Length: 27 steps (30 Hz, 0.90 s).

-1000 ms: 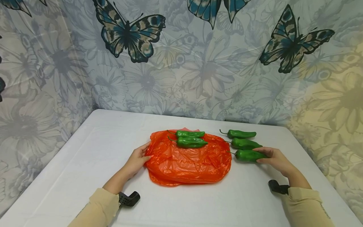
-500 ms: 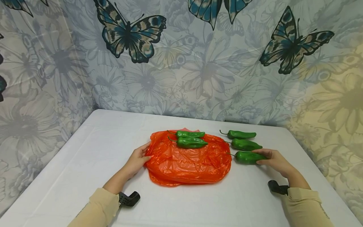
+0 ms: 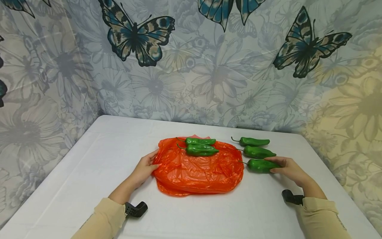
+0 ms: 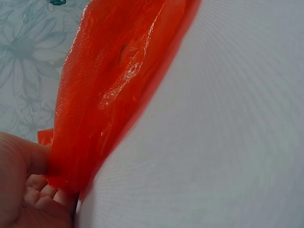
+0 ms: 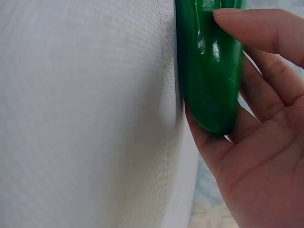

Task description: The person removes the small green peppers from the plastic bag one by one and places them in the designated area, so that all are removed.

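A crinkled orange-red plastic bag (image 3: 197, 176) lies flat on the white table. My left hand (image 3: 143, 170) pinches its left edge, the thumb on top and the fingers underneath, as the left wrist view shows. Two green peppers, one farther (image 3: 200, 141) and one nearer (image 3: 202, 150), rest side by side on the bag's far part, stems to the left. Just right of the bag, my right hand (image 3: 290, 169) holds the tip end of another green pepper (image 3: 259, 165). In the right wrist view, the thumb lies on this pepper (image 5: 211, 80) and the fingers reach round its other side.
Beyond the held pepper, two more green peppers, a middle one (image 3: 258, 152) and a far one (image 3: 253, 141), lie in a row on the table (image 3: 209, 215). A butterfly-patterned cloth (image 3: 191, 76) stands behind the table and along its sides.
Over the first half second my right hand and the pepper in it shifted slightly toward the front. Since then hardly anything has moved; the left hand stays on the bag's edge.
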Each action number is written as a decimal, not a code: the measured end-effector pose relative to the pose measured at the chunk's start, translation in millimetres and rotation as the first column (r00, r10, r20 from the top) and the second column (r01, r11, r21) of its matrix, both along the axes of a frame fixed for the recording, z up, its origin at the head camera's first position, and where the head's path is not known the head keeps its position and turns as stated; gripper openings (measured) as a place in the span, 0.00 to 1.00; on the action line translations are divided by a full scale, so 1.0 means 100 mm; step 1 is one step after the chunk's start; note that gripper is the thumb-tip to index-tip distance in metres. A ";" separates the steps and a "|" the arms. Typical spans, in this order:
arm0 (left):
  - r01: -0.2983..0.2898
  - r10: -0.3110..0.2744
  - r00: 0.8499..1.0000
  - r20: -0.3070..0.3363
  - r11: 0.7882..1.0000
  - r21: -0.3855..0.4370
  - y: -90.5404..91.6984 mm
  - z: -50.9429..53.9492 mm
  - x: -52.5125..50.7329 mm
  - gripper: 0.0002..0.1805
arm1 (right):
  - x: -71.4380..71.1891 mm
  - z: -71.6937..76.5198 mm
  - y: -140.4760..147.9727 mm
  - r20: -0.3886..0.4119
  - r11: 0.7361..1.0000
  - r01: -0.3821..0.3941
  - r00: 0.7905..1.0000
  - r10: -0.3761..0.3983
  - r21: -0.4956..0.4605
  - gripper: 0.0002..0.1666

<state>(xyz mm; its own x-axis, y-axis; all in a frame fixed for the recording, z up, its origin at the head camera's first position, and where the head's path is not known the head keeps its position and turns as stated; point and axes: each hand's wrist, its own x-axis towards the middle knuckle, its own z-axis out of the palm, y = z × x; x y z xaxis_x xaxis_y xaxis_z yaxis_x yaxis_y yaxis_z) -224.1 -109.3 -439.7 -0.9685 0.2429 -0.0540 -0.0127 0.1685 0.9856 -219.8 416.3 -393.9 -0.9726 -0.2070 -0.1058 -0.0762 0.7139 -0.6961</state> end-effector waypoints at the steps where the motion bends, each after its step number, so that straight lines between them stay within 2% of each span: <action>1: -0.002 0.002 1.000 0.003 1.000 -0.001 0.00 -0.01 0.00 0.35 | 0.00 0.00 0.00 -0.003 1.000 -0.003 1.000 0.003 -0.006 0.33; 9: 0.005 -0.005 1.000 -0.004 1.000 0.005 -0.02 -0.02 0.00 0.35 | 0.00 0.03 -0.01 -0.019 1.000 -0.007 1.000 0.007 -0.019 0.32; 19: 0.014 -0.014 1.000 -0.008 1.000 0.018 -0.01 -0.01 0.00 0.35 | 0.06 0.13 0.02 -0.036 0.998 0.066 0.997 -0.065 0.021 0.34; 23: 0.007 -0.007 1.000 -0.005 1.000 0.015 -0.01 0.01 0.01 0.35 | 0.05 0.17 -0.02 -0.050 0.996 0.089 0.995 -0.089 -0.005 0.34; 27: 0.007 -0.007 1.000 -0.004 1.000 0.006 -0.01 0.00 0.00 0.35 | 0.04 0.21 -0.17 -0.059 0.992 0.102 0.993 -0.106 -0.073 0.35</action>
<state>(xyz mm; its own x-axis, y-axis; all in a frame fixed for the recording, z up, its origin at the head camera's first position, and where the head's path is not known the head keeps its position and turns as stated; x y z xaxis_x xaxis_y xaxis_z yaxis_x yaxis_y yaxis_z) -223.7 -110.0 -439.9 -0.9670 0.2500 -0.0488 -0.0077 0.1630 0.9866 -216.1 399.3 -372.4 -0.9935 -0.1091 -0.0329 -0.0491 0.6704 -0.7404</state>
